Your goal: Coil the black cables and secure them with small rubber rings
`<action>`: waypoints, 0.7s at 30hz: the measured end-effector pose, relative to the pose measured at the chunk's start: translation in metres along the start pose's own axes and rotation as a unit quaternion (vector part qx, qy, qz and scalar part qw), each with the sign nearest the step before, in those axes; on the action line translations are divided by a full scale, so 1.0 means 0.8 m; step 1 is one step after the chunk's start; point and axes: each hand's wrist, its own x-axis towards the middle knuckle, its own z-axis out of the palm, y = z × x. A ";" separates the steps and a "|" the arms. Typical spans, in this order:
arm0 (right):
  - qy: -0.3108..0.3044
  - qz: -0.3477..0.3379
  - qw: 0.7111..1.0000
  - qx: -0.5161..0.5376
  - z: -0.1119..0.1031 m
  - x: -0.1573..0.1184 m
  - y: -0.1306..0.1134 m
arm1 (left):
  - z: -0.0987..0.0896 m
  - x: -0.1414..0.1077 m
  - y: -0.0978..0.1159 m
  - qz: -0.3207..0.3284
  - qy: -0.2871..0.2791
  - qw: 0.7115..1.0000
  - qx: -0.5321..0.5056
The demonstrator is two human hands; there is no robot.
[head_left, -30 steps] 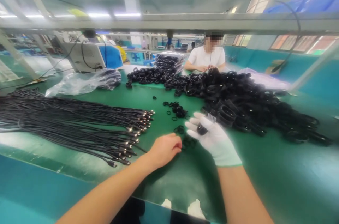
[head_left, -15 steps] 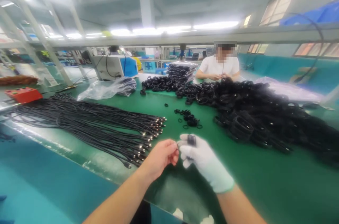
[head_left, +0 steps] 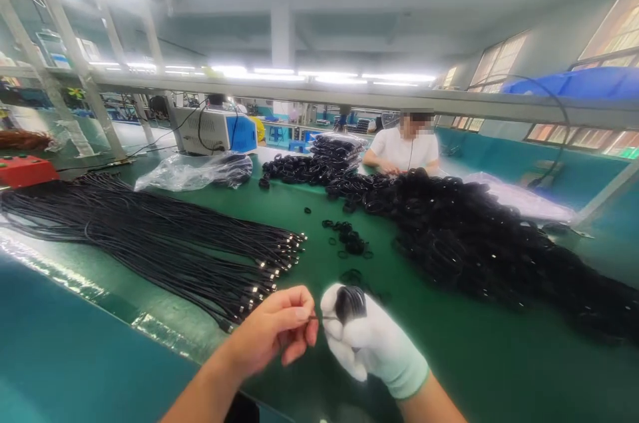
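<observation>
My bare left hand [head_left: 279,323] pinches one end of a thin dark strand [head_left: 325,318] between thumb and fingers. The strand spans the short gap to my right hand [head_left: 367,343], which wears a white glove and is closed with curled fingers around the other end. Several black bands [head_left: 351,303] sit stacked around a finger of the glove. Just beyond it, dark loops [head_left: 353,275] show blurred. Farther off on the green tabletop [head_left: 284,210] lies a small cluster of black rings [head_left: 352,240]. To the left, many black cables [head_left: 164,230] lie side by side, metal plugs pointing toward my hands.
A large heap of coiled black cables [head_left: 449,230] covers the right side. Behind are a clear plastic bag [head_left: 184,171], stacked bagged coils [head_left: 337,151] and a white-and-blue machine [head_left: 214,130]. A red box [head_left: 27,171] stands left. Across the table sits a person [head_left: 404,146] in white.
Both hands have moved lower, and the gap between them has widened, with the strand now showing. The glove has turned, exposing more of the black bands. The whole view has shifted slightly.
</observation>
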 end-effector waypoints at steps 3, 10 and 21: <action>0.071 0.019 0.994 -0.084 0.008 0.002 -0.007 | -0.015 0.006 0.013 0.007 0.005 0.954 0.301; 0.242 0.014 0.934 -0.262 0.012 0.004 -0.024 | -0.022 0.018 0.018 -0.002 -0.027 0.926 0.377; 0.225 0.149 0.877 -0.398 0.012 0.007 -0.002 | -0.005 0.020 0.010 0.022 0.031 0.946 0.321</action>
